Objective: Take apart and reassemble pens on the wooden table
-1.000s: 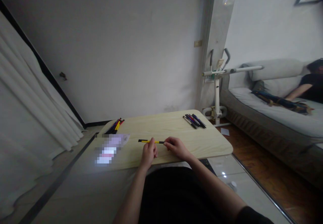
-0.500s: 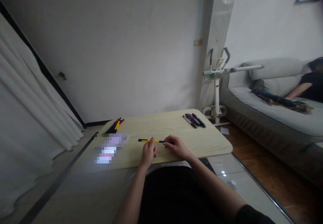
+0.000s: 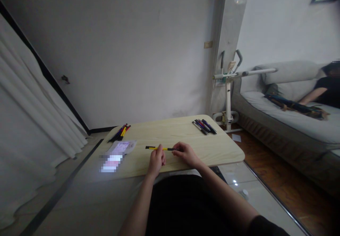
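A yellow and black pen [image 3: 165, 149] lies level between my two hands, just above the front half of the light wooden table [image 3: 159, 133]. My left hand [image 3: 156, 159] is closed on the pen's yellow barrel, thumb on top, with the black end sticking out to the left. The fingers of my right hand [image 3: 184, 152] pinch the black end on the other side. Several pens [image 3: 204, 126] lie side by side at the table's back right. At the back left is a pile of several more pens [image 3: 120, 133], some yellow, red and purple.
A clear plastic bag or wrapper [image 3: 131, 145] and a lit, pixelated patch [image 3: 113, 163] are at the table's left. An exercise machine [image 3: 227, 94] stands behind the right corner. On the grey sofa [image 3: 292, 73] at right, a person [image 3: 328, 90] reclines. A white curtain [image 3: 32, 105] hangs at left.
Both hands keep almost the same place and hold on the pen. My right fingers have shifted very slightly at its black end.
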A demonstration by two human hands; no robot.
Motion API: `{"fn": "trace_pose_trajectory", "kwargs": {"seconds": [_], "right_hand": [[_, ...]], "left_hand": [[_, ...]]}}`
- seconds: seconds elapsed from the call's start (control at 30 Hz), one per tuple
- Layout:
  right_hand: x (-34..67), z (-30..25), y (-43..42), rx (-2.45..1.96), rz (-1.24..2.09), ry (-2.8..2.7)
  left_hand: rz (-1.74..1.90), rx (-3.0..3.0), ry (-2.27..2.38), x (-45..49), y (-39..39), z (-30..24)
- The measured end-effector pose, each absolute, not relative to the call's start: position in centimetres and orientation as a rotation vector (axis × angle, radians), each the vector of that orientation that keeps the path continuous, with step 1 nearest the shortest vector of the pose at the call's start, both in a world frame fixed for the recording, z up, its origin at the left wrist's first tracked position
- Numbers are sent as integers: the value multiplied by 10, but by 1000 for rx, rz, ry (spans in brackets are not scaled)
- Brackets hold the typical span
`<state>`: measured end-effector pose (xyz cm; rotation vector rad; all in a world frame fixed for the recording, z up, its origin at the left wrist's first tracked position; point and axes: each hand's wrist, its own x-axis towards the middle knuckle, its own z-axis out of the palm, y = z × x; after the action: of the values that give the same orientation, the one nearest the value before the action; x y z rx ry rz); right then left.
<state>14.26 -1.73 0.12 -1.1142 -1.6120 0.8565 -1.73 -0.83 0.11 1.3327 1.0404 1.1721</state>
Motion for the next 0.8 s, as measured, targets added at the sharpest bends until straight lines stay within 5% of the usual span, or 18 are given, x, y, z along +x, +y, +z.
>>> {"fn": "trace_pose_trajectory", "kwargs": {"seconds": [0.8], "right_hand": [[139, 2, -18, -1170, 904, -1694]], "left_hand": [[1213, 1203, 981, -16, -8, 2]]}}
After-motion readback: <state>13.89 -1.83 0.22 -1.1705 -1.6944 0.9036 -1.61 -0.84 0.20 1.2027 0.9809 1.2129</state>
